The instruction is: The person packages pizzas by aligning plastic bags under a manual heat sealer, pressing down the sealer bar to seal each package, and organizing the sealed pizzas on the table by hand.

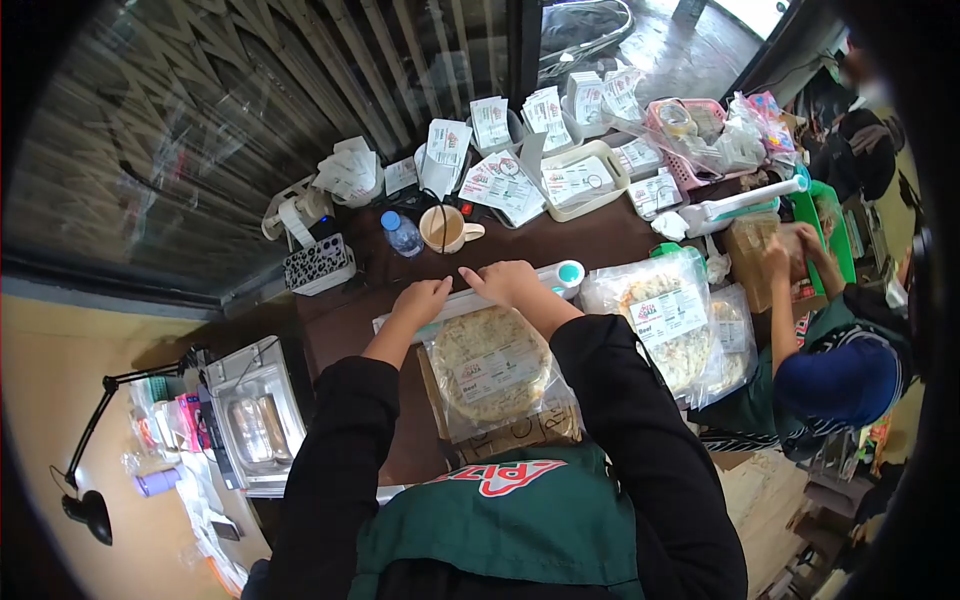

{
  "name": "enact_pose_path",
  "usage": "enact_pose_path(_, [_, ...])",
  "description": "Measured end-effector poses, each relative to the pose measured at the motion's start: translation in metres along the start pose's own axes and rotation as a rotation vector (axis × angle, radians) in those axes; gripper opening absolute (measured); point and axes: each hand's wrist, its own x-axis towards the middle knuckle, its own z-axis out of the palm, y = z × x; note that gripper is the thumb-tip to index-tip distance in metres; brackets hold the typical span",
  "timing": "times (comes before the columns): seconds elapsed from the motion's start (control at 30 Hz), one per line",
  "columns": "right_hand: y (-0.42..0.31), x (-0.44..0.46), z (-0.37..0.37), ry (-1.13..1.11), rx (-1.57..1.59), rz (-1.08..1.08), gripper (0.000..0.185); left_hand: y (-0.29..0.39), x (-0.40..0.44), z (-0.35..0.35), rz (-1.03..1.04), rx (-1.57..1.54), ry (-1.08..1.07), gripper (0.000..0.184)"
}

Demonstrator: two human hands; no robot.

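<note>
A flat pizza in a clear plastic bag (493, 365) with a "Beef" label lies in front of me. Its far edge runs up to a long white bag sealer (562, 276) with a round teal end. My left hand (424, 302) is closed over the left part of the sealer, thumb pointing inward. Farther right along the same bar, my right hand (505, 284) grips it, fingers curled over the far side. Both hands hide much of the bar. Under the bagged pizza is a piece of brown cardboard (530, 430).
To the right lie more bagged pizzas (675, 325) and a second white sealer (745, 207). A co-worker (835, 385) handles a brown box (750, 255). Behind are a mug (440, 232), a water bottle (402, 236), label stacks (502, 185) and a pink basket (690, 175).
</note>
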Motion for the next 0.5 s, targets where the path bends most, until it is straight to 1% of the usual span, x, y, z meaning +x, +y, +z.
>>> enact_pose_path(0.1, [-0.011, -0.003, -0.020, -0.056, -0.006, 0.008, 0.075, -0.012, 0.005, -0.002, -0.009, -0.214, -0.082, 0.058])
enact_pose_path(0.2, [-0.014, 0.002, -0.024, -0.117, -0.005, 0.051, 0.077, -0.015, 0.009, -0.003, -0.029, -0.318, -0.137, 0.067])
enact_pose_path(0.23, [-0.014, 0.004, -0.025, -0.178, -0.023, 0.074, 0.077, -0.011, 0.009, -0.004, -0.048, -0.271, -0.150, 0.069])
enact_pose_path(0.33, [-0.012, 0.007, -0.016, -0.182, -0.089, 0.084, 0.074, 0.000, 0.010, -0.009, -0.078, -0.137, -0.189, 0.074])
enact_pose_path(0.4, [-0.006, 0.008, -0.008, -0.121, -0.080, 0.065, 0.071, 0.006, 0.011, -0.007, -0.065, -0.058, -0.222, 0.076])
enact_pose_path(0.5, [0.004, 0.007, 0.009, 0.013, -0.049, 0.027, 0.066, 0.012, 0.003, 0.005, -0.013, 0.297, -0.092, 0.070])
